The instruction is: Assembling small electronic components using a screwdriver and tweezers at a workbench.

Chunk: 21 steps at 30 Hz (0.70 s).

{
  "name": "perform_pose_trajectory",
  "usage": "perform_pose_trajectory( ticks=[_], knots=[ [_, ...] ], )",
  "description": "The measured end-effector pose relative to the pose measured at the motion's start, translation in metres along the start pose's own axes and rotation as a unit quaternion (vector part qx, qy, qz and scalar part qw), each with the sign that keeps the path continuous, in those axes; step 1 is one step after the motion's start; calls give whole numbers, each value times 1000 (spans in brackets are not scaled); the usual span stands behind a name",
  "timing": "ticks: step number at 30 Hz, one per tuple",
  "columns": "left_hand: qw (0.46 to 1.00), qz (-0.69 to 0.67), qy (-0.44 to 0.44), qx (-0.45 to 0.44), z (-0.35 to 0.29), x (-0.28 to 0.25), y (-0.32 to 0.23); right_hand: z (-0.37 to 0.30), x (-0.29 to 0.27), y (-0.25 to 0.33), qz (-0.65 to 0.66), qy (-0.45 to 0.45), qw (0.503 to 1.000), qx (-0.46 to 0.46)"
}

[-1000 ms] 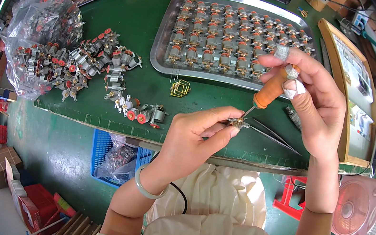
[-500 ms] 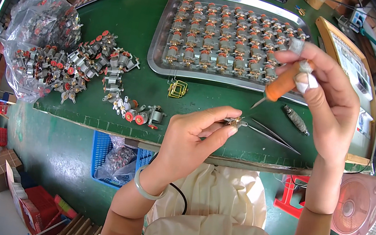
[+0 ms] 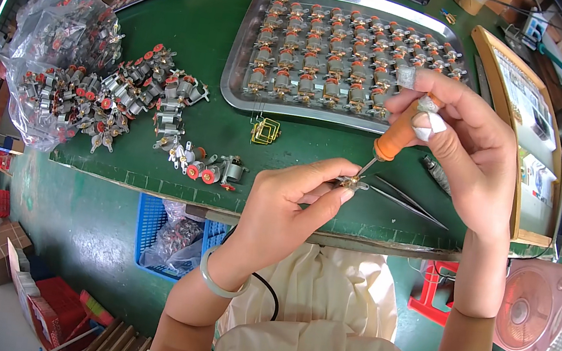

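Left hand (image 3: 289, 202): thumb and index finger set in a pinch grip; left forearm (image 3: 196, 311) slanted up and inward. Right hand (image 3: 476, 156): positioned higher, thumb opposing bent fingers in a grip; right forearm (image 3: 478, 296) near vertical.

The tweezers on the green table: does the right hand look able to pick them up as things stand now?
Probably not immediately: nothing covers the tweezers and they lie close, but the right hand is occupied, holding the orange-handled screwdriver.
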<state>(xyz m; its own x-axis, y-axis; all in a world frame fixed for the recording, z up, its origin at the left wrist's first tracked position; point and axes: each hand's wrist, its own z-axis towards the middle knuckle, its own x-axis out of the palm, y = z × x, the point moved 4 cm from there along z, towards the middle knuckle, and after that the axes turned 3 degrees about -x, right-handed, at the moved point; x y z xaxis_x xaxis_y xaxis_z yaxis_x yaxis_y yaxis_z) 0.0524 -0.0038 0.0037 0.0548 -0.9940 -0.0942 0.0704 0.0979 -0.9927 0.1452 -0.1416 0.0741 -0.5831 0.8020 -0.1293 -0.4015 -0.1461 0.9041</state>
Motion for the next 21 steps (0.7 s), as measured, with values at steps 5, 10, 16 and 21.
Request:
perform_pose_trajectory(
  ticks=[5, 10, 16, 21],
  knots=[
    [1000, -22, -12, 3, 1, 3, -1, -2, 6, 8, -220, -38, 974, -23],
    [999, -19, -28, 14, 0, 0, 1, 7, 5, -1, 57, -15, 998, -15],
    [999, -33, -23, -4, 2, 3, 1, 3, 6, -2, -153, -16, 984, 86],
    [1000, -21, -23, -6, 0, -2, 3, 4, 10, -2, -1, -1, 1000, 21]
  ],
)
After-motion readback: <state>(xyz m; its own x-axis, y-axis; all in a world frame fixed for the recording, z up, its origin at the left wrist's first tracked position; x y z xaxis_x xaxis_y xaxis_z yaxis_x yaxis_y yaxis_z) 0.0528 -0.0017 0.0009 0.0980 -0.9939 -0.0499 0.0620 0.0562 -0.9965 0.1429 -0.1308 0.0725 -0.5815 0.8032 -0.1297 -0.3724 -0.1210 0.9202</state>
